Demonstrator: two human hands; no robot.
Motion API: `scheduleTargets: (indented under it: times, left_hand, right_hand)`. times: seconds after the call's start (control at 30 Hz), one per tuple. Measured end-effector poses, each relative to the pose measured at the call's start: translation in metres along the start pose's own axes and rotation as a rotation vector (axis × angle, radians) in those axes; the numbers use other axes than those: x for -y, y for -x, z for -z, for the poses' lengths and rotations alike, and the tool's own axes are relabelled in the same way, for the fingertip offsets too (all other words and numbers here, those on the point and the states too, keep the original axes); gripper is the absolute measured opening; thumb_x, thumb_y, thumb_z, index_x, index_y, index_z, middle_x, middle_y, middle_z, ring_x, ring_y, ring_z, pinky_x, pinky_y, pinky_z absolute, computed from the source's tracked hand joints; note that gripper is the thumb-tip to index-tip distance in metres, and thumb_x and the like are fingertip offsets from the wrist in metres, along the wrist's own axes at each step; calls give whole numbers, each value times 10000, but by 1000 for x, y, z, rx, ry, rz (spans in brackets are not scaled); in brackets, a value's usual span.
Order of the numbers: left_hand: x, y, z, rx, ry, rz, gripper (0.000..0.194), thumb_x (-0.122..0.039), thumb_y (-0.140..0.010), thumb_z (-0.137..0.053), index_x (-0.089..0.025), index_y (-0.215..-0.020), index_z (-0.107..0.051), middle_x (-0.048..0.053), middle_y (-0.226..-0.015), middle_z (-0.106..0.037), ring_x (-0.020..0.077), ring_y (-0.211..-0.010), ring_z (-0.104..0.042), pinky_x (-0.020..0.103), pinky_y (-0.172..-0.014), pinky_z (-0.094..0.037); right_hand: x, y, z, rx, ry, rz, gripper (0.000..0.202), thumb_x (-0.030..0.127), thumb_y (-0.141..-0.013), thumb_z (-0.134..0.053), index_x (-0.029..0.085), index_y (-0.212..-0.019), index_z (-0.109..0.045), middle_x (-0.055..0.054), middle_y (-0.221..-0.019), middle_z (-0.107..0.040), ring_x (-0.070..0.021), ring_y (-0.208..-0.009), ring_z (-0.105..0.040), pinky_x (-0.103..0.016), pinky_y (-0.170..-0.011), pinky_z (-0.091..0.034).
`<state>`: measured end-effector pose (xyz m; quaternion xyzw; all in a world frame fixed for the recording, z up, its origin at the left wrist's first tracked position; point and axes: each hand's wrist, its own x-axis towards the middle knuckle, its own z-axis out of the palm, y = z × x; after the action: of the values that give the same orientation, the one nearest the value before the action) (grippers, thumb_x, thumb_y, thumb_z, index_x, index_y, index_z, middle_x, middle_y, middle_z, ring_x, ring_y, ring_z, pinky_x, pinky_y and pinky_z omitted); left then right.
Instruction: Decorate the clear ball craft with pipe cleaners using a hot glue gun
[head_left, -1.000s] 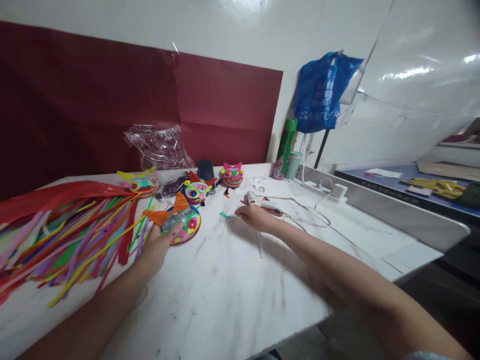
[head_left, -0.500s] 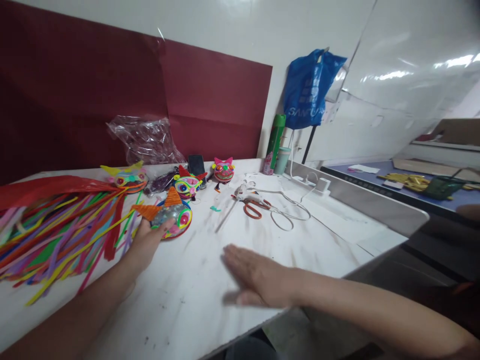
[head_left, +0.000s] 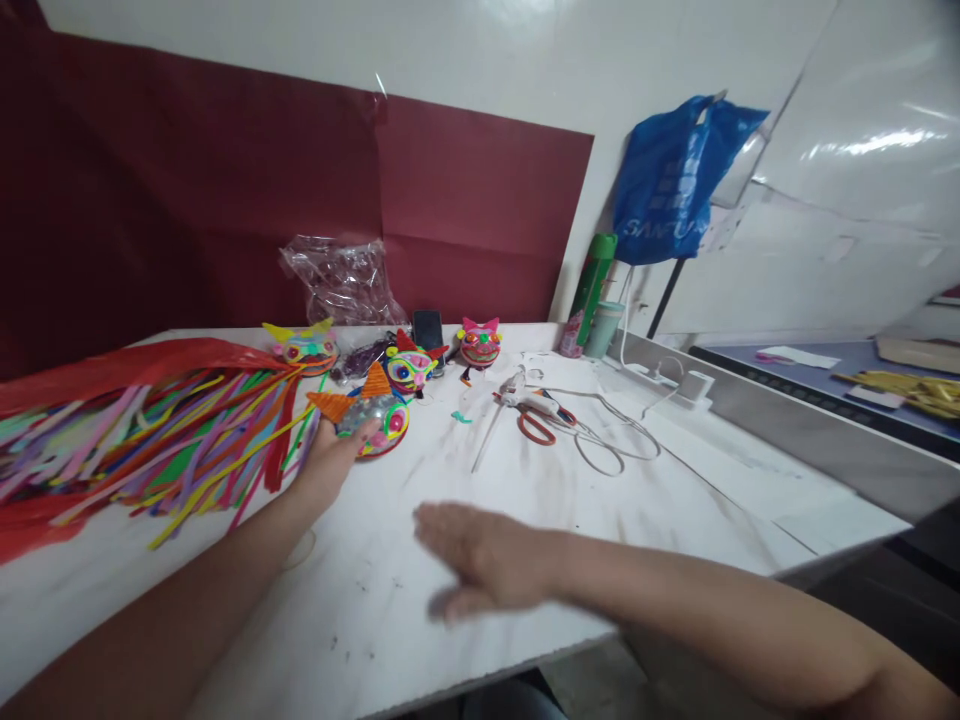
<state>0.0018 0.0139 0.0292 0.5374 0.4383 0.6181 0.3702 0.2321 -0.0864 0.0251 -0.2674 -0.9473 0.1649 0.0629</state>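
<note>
My left hand [head_left: 337, 462] grips the rear edge of a colourful creature head [head_left: 379, 420] with orange ears and a pink eye, low over the white table [head_left: 420, 640]. With fingers stretched out, my right hand [head_left: 484, 555] is palm down near the table's front and holds nothing. Behind the gripped head sits a similar head with red ears [head_left: 412, 368]. Farther right is a pink-eared head [head_left: 480, 343]. At the left, a yellow-eared head [head_left: 304, 345] joins a spread of many coloured strips [head_left: 172, 440].
Orange-handled scissors [head_left: 537, 428] and a glue gun [head_left: 525, 395] with a looping cord lie right of centre. A green can [head_left: 589, 295], a cup [head_left: 604, 328], a power strip [head_left: 694, 388], a phone [head_left: 428, 330] and clear plastic [head_left: 345, 280] stand or lie behind.
The view has turned left, so the table items appear farther right. My right hand has moved left over the table, nearer my left hand, which still grips the orange-eared head.
</note>
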Motion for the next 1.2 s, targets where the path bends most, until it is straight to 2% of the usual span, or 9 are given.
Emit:
scheduleTargets:
  times: [0.07, 0.23, 0.3, 0.4, 0.57, 0.7, 0.8, 0.93, 1.2]
  left_hand:
    - [4, -2, 2, -19, -9, 0, 485, -331, -671, -732, -221, -1118, -579, 61, -1129, -680, 239, -1136, -596, 371, -996, -443]
    - [6, -2, 3, -38, -28, 11, 504, -291, -642, -750, -222, -1111, -579, 63, -1093, -698, 245, -1074, -626, 381, -970, -465]
    - [4, -1, 4, -33, -11, 6, 489, -282, -643, -746, -217, -1097, -578, 65, -1119, -689, 238, -1060, -632, 367, -965, -469]
    - [3, -2, 6, -67, -19, 2, 477, -285, -650, -740, -202, -1089, -573, 78, -1146, -678, 239, -1056, -633, 354, -945, -479]
    - [10, -8, 12, -68, 4, -45, 503, -290, -646, -741, -208, -1111, -569, 75, -1162, -672, 238, -1096, -615, 357, -962, -464]
    - [16, -12, 13, -112, 12, -39, 520, -313, -629, -751, -204, -1110, -587, 74, -1113, -693, 244, -1087, -621, 373, -971, -457]
    - [13, -11, 10, -83, 16, -29, 539, -336, -633, -750, -201, -1127, -583, 75, -1103, -696, 250, -1089, -623, 383, -967, -464]
    - [2, -7, 4, -57, 8, -4, 468, -354, -641, -751, -208, -1063, -608, 66, -1056, -712, 255, -1078, -631, 383, -962, -475]
    - [8, -8, 6, -44, 4, 2, 507, -330, -597, -780, -198, -1053, -603, 66, -1032, -718, 260, -1071, -634, 411, -991, -454]
  right_hand:
    - [4, -2, -5, -82, 54, -129, 752, 548, -925, -423, 27, -1454, -302, -219, -1508, -263, -290, -1427, -179, -448, -1179, -149]
    - [10, -9, -17, 23, -50, 338, 807, 621, -912, -352, 29, -1458, -295, -189, -1518, -269, -223, -1433, -185, -322, -1183, -140]
    - [-1, -19, -14, -26, -6, 233, 813, 622, -914, -344, -31, -1394, -394, -248, -1464, -354, -274, -1411, -253, -372, -1175, -176]
    - [-18, -35, -9, -195, 115, -144, 807, 599, -914, -372, -77, -1351, -432, -326, -1405, -397, -381, -1384, -277, -546, -1134, -200]
    - [-10, -41, -24, -119, 45, 346, 710, 571, -905, -449, 127, -1449, -349, -137, -1491, -371, -217, -1409, -275, -338, -1152, -242]
    - [-40, -36, -11, -286, 249, 25, 564, 525, -928, -438, 67, -1221, -589, -225, -1259, -603, -295, -1248, -501, -412, -1056, -356]
    - [-83, -24, 17, -328, 403, -267, 361, 380, -982, -381, 155, -1087, -643, -126, -1067, -699, -225, -1039, -618, -354, -942, -415]
    - [-117, -3, 37, -313, 469, -388, 357, 339, -975, -399, 144, -864, -676, -123, -866, -709, -236, -890, -627, -370, -881, -395]
    - [-130, 31, 44, -310, 465, -554, 280, 244, -916, -470, 133, -742, -660, -130, -796, -686, -212, -769, -623, -298, -747, -415]
